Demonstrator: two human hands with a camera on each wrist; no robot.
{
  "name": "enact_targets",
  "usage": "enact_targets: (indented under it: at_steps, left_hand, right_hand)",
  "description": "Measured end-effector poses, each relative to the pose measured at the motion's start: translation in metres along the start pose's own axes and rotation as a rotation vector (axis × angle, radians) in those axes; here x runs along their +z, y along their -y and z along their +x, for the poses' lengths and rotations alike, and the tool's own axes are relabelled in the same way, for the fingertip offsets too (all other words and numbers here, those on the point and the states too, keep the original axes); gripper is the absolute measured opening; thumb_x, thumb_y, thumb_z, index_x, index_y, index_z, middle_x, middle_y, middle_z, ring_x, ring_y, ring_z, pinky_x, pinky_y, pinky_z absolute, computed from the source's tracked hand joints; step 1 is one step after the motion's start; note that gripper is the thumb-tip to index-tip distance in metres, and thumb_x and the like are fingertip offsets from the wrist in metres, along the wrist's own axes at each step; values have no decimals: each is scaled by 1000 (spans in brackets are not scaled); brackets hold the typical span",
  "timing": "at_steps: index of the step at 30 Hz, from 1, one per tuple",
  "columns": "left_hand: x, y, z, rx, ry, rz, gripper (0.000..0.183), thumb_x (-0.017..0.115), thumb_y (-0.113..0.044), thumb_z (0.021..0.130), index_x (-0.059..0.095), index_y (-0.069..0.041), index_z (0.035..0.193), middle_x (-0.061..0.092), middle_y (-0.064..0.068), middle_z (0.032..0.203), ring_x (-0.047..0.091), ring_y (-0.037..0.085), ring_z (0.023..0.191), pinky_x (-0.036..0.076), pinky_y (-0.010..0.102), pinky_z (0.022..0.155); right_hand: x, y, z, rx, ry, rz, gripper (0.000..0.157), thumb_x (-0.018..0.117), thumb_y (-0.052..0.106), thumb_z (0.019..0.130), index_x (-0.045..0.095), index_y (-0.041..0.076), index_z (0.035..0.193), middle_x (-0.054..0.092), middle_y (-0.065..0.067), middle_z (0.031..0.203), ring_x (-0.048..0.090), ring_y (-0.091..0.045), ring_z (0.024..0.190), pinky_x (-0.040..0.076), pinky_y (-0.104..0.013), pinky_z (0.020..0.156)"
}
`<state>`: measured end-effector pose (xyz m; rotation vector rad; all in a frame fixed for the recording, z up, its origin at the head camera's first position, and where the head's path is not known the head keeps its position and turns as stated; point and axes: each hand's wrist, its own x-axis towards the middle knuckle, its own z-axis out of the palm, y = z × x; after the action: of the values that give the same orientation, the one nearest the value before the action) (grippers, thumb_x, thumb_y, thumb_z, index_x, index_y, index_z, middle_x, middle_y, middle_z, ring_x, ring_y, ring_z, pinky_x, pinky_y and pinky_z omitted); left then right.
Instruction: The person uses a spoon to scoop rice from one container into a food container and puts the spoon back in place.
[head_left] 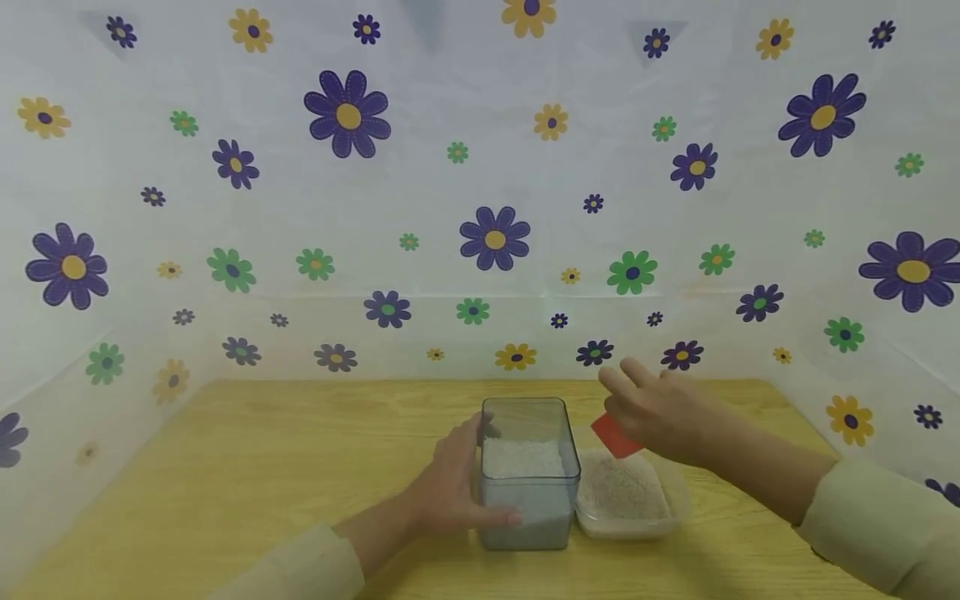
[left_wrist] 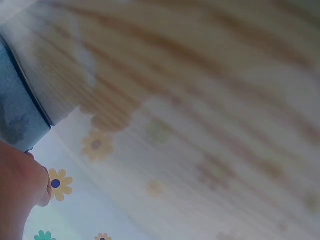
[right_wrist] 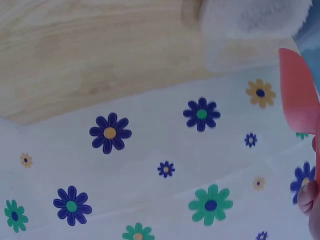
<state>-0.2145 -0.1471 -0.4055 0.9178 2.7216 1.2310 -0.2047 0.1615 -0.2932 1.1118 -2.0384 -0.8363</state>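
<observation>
My left hand (head_left: pixel 448 483) holds a tall see-through grey container (head_left: pixel 528 517), thumb across its front and fingers along its left side. White grainy stuff (head_left: pixel 525 458) fills part of this container, whose side also appears in the left wrist view (left_wrist: pixel 20 100). To its right sits a low clear tub (head_left: pixel 626 527) of pale beige grains (head_left: pixel 622 487). Above the tub's back edge, my right hand (head_left: pixel 663 412) pinches a red scoop (head_left: pixel 617 435) by its handle. In the right wrist view the scoop (right_wrist: pixel 298 95) shows its broad bowl; whether anything lies in it cannot be seen.
Both containers stand on a wood-grain table (head_left: pixel 300 467). A white sheet with printed flowers (head_left: pixel 450 192) rises behind the table and along both sides. The tall container's rim (head_left: pixel 528 478) stands higher than the tub's.
</observation>
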Motion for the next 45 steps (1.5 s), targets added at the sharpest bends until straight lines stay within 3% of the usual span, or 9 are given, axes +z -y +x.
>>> enact_targets:
  at_steps: [8,14,19,24,27,31,35,39,45]
  left_hand:
    - [0,0,2,30,-2,10,115,83,-59,67,25,-10,153,45,4,144,39,26,134,27,63,112]
    - [2,2,4,32,-12,17,109,83,-60,67,28,-16,151,46,1,140,41,22,130,29,62,110]
    - [4,6,6,96,-18,46,99,81,-64,68,30,-30,147,47,-5,139,42,15,128,28,62,109]
    - [3,7,5,104,-20,57,104,80,-63,68,25,-30,151,45,-6,142,40,17,133,25,63,110]
    - [2,7,3,106,-22,67,110,80,-63,68,23,-26,154,45,-4,141,41,17,132,25,64,111]
    - [2,6,2,94,-18,76,116,80,-64,68,21,-19,156,45,-3,141,42,16,130,24,62,111]
    - [1,2,1,68,-16,72,112,81,-64,67,25,-19,153,46,-4,138,43,15,125,26,59,110]
    - [1,0,2,58,-10,65,108,80,-64,67,26,-24,151,46,-5,138,44,15,123,27,57,109]
    - [1,-1,2,84,-20,46,110,82,-60,68,25,-18,154,46,-3,139,45,18,123,28,59,106]
  right_hand:
    - [-20,-31,23,263,-218,179,12,74,8,77,67,0,82,59,-13,89,50,-23,70,36,-22,41]
    - [-25,-17,55,49,-287,90,6,74,9,82,72,4,86,61,-7,85,51,-19,71,45,-21,49]
    - [-22,8,82,-150,-216,4,17,79,20,84,76,11,98,64,-2,91,54,-15,78,49,-18,54]
    - [-13,37,103,-217,15,27,16,75,33,87,75,22,98,62,5,89,44,-12,75,38,-18,49]
    - [-7,50,111,-233,150,90,21,76,44,85,76,26,97,59,5,96,46,-11,77,41,-18,52]
    - [1,58,114,-155,256,231,31,80,48,79,78,23,98,53,0,113,52,-12,88,50,-19,68]
    - [7,58,113,-52,241,365,34,84,45,75,80,18,95,51,-2,113,55,-13,89,53,-19,75]
    - [9,57,112,24,244,519,31,87,41,74,80,16,92,50,-2,116,54,-12,89,52,-18,73]
    - [11,55,110,129,263,689,21,79,36,86,77,15,81,47,1,118,50,-10,86,46,-15,64]
